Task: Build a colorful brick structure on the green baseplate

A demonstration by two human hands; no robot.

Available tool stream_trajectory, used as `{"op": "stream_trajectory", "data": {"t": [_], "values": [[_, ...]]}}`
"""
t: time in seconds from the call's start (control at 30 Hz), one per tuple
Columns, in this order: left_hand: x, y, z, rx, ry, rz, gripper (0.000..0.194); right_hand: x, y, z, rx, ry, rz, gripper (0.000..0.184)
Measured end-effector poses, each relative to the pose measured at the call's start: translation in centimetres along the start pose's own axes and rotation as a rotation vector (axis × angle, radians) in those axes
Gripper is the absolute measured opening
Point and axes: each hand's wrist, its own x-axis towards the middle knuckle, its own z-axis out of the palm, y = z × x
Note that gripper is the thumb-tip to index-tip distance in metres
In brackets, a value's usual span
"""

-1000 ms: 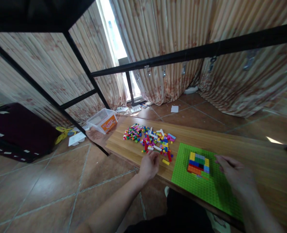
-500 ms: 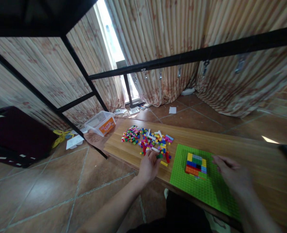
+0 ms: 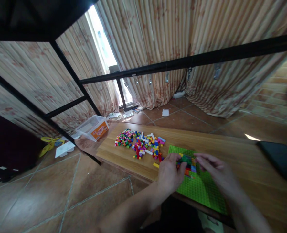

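My left hand (image 3: 170, 173) is over the left side of a block of joined bricks, its thumb and fingers around a dark green brick (image 3: 186, 159). That block, with orange bricks (image 3: 187, 172) and blue bricks (image 3: 193, 169) showing at its edge, stands on a green studded baseplate (image 3: 201, 191). The left hand hides much of it. At the block's right side is my right hand (image 3: 215, 166), thumb and fingertips pinched together close to the bricks; anything between them is too small to make out. A yellow brick (image 3: 156, 165) lies left of the baseplate.
Loose coloured bricks (image 3: 147, 144) lie in a heap on the wooden table (image 3: 226, 145), beside a pile of smaller pieces (image 3: 124, 137). A clear plastic box (image 3: 92, 127) stands beyond the left end. A dark flat object (image 3: 279, 160) lies right. A black metal bar (image 3: 158, 66) crosses above.
My left hand has gone from the loose bricks rightward to the block on the baseplate, bringing a green brick. My right hand stays pinched and is nearer the block. The view has turned right.
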Motion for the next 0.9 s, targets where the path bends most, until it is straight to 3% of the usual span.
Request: {"op": "stream_trajectory", "data": {"t": [0.17,0.37,0.5,0.7,0.9], "values": [[1.5,1.8,1.7,0.089,-0.044,0.052,0.019,0.5,0.6,-0.3,0.063,-0.005,0.0,0.041],[2.2,2.9,2.5,0.131,-0.072,0.056,0.017,1.1,1.1,-0.5,0.095,0.03,0.005,0.042],[2.2,2.0,2.4,0.124,-0.068,0.095,0.02,1.4,1.6,-0.5,0.07,0.034,0.028,0.043],[3.1,-0.8,1.3,0.146,0.074,0.028,0.02,1.9,2.6,-0.3,-0.006,0.078,0.066,0.047],[3.9,-2.6,1.5,0.026,-0.023,-0.086,0.02,2.2,3.1,0.6,0.046,0.054,0.118,0.04]]}}
